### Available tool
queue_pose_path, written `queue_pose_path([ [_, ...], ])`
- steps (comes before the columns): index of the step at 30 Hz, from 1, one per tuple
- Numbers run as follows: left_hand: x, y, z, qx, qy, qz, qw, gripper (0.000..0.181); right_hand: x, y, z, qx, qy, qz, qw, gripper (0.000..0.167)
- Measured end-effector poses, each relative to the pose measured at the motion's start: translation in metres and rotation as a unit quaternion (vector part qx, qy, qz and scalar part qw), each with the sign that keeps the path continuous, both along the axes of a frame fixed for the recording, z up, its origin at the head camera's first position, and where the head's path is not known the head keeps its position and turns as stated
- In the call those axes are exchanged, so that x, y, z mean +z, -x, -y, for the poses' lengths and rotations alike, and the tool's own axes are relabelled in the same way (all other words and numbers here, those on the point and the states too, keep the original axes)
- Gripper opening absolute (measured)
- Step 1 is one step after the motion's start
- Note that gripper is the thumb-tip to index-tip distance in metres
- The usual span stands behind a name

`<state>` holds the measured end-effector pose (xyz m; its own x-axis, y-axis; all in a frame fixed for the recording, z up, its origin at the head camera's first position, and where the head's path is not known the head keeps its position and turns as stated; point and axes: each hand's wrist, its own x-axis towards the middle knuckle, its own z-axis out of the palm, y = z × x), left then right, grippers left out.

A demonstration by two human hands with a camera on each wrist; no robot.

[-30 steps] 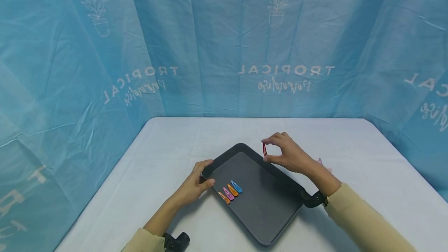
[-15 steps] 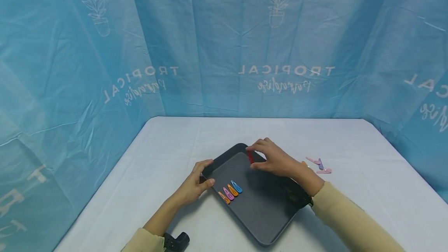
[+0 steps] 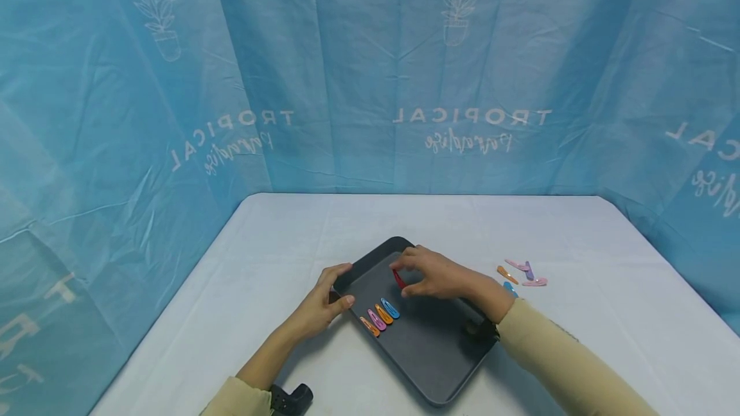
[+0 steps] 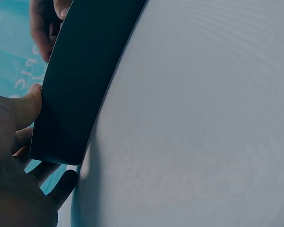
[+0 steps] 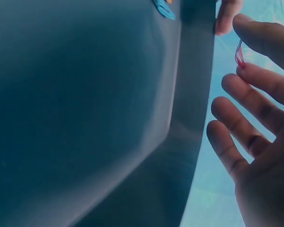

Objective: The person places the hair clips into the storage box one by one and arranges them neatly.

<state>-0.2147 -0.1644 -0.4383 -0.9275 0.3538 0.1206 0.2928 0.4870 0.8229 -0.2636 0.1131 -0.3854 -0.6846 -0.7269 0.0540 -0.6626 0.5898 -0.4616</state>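
My right hand pinches a red snap hair clip by its ends, thumb against forefinger, above the far part of a dark grey tray. The right wrist view shows the red clip between thumb and fingertip. At the tray's left corner my left hand grips the rim, its thumb on the inner side. Inside the tray, along the left wall, several clips lie in a slanted row: an orange clip, a pink clip, a yellow-orange clip and a blue clip.
Right of the tray, on the white tablecloth, lie loose clips: an orange clip, a purple clip, a pink clip and a blue clip partly behind my forearm. A blue curtain surrounds the table.
My right hand has carried the red clip left and down, from above the tray's far right rim to over its inside. Loose clips behind the arm now show. The left hand stays put.
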Motion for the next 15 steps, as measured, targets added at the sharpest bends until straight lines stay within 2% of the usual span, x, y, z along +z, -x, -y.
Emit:
queue_pose_path([
  [5,0.000,0.000,0.001,0.000,0.006,-0.005,1.0000,0.063,-0.007,0.001,0.004,0.006,-0.014,0.017,0.9997,0.049],
  [15,0.000,0.000,0.001,-0.004,0.003,-0.006,1.0000,0.063,-0.019,0.003,0.008,0.023,-0.044,0.010,0.9987,0.049],
])
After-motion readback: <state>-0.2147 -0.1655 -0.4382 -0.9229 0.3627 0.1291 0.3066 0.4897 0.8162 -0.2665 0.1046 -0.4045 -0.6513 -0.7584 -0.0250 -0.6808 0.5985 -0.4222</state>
